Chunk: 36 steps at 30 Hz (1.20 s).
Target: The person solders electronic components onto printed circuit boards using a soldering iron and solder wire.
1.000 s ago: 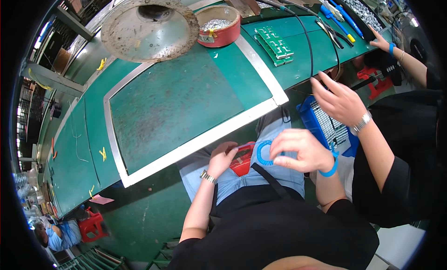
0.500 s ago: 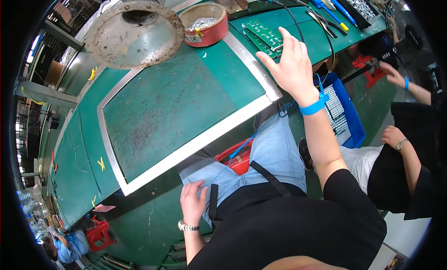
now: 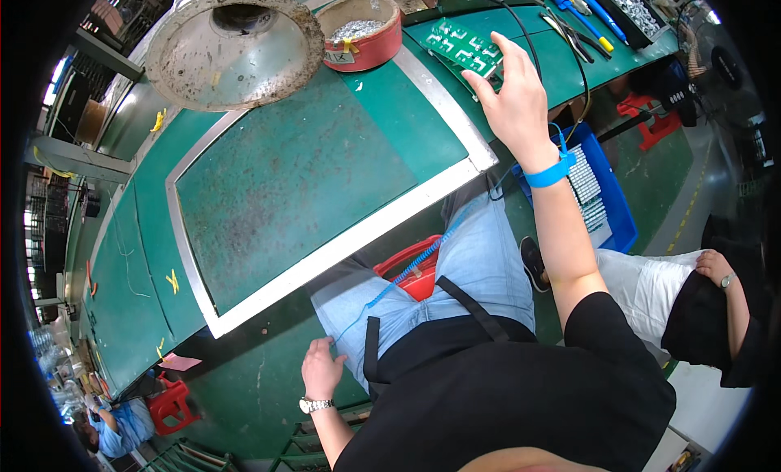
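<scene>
My right hand reaches over the green workbench and its fingers touch a stack of green circuit boards at the bench's right part. A blue wrist strap with a coiled blue cord circles that wrist. My left hand, wearing a watch, rests low beside my left thigh with fingers loosely apart, holding nothing. I sit in jeans and a black apron on a red stool.
A metal-framed green mat fills the bench middle. A big rusty metal funnel and a red round tin of small metal parts stand behind it. A blue bin of parts sits right. Another seated person's hand is at far right.
My right hand went from my lap up to the circuit boards and now rests on them. My left hand dropped from my lap to beside my thigh. The neighbour's hands drew back.
</scene>
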Each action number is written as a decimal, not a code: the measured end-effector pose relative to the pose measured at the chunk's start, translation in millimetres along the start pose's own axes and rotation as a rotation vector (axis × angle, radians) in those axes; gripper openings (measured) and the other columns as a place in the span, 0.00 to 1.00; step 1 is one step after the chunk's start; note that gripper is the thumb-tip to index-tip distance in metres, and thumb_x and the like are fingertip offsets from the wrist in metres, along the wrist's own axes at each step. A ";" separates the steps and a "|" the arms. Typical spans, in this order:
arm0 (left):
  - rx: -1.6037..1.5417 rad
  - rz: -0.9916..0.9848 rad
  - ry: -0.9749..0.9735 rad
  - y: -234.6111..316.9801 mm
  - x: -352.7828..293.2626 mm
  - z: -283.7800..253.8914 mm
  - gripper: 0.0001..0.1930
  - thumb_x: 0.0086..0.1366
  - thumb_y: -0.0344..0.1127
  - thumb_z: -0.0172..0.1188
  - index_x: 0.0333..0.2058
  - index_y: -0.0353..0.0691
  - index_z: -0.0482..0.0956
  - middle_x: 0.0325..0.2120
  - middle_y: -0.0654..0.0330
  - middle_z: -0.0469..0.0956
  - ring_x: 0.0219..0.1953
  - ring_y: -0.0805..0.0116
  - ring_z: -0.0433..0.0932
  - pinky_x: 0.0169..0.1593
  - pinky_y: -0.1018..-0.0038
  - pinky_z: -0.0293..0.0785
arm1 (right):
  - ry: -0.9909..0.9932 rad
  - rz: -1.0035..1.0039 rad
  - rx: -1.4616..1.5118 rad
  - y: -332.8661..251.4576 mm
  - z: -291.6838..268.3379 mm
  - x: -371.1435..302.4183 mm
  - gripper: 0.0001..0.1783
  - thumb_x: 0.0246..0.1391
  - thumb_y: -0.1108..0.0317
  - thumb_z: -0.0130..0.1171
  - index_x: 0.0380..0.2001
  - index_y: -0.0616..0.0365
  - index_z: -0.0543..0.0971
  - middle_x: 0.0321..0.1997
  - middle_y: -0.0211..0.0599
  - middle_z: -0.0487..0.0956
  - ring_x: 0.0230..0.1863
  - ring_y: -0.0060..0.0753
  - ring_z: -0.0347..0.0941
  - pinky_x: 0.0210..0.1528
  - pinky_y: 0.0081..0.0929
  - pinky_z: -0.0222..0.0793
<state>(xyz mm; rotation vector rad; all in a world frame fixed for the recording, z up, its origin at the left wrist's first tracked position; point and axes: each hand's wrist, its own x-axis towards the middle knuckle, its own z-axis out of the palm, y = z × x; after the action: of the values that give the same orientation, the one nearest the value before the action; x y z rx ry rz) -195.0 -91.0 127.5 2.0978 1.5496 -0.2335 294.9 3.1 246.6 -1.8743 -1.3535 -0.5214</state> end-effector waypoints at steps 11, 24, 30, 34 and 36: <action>-0.735 0.377 0.211 87.6 29.0 -58.2 0.16 0.56 0.22 0.63 0.45 0.33 0.77 0.37 0.54 0.82 0.38 0.67 0.82 0.44 0.73 0.77 | 0.124 -0.125 0.403 -50.9 -42.7 -36.8 0.40 0.42 0.70 0.73 0.59 0.64 0.67 0.55 0.47 0.74 0.49 0.38 0.75 0.48 0.29 0.73; -1.398 0.836 0.103 196.4 64.9 -116.7 0.28 0.65 0.21 0.53 0.63 0.31 0.58 0.52 0.46 0.73 0.47 0.66 0.78 0.50 0.71 0.75 | -0.039 -0.224 0.635 -106.2 -54.9 -74.5 0.45 0.41 0.71 0.74 0.61 0.69 0.61 0.56 0.52 0.73 0.53 0.41 0.74 0.53 0.32 0.70; -1.487 0.859 0.112 208.6 69.2 -116.9 0.28 0.66 0.21 0.53 0.63 0.28 0.54 0.51 0.46 0.73 0.48 0.64 0.77 0.51 0.71 0.74 | -0.084 -0.226 0.701 -106.5 -45.1 -77.3 0.45 0.42 0.71 0.74 0.60 0.70 0.61 0.56 0.52 0.73 0.53 0.42 0.74 0.55 0.33 0.70; -1.596 0.712 0.174 199.2 76.3 -114.6 0.19 0.65 0.22 0.55 0.53 0.30 0.63 0.45 0.53 0.76 0.46 0.70 0.78 0.48 0.75 0.74 | -0.130 -0.177 0.730 -121.7 -30.4 -85.3 0.44 0.40 0.72 0.75 0.59 0.69 0.63 0.55 0.50 0.73 0.53 0.42 0.73 0.56 0.34 0.69; -1.600 0.659 0.204 195.5 79.9 -119.8 0.13 0.65 0.24 0.56 0.48 0.33 0.67 0.38 0.58 0.78 0.38 0.77 0.77 0.42 0.79 0.74 | -0.175 -0.158 0.752 -131.5 -26.0 -85.9 0.45 0.39 0.71 0.76 0.59 0.68 0.63 0.55 0.50 0.73 0.54 0.42 0.72 0.57 0.35 0.68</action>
<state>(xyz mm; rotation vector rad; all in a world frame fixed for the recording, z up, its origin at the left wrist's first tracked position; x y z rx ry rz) -6.3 -5.6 254.2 1.0981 0.5106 1.0990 144.7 -49.7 247.3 -1.2169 -1.5395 0.0919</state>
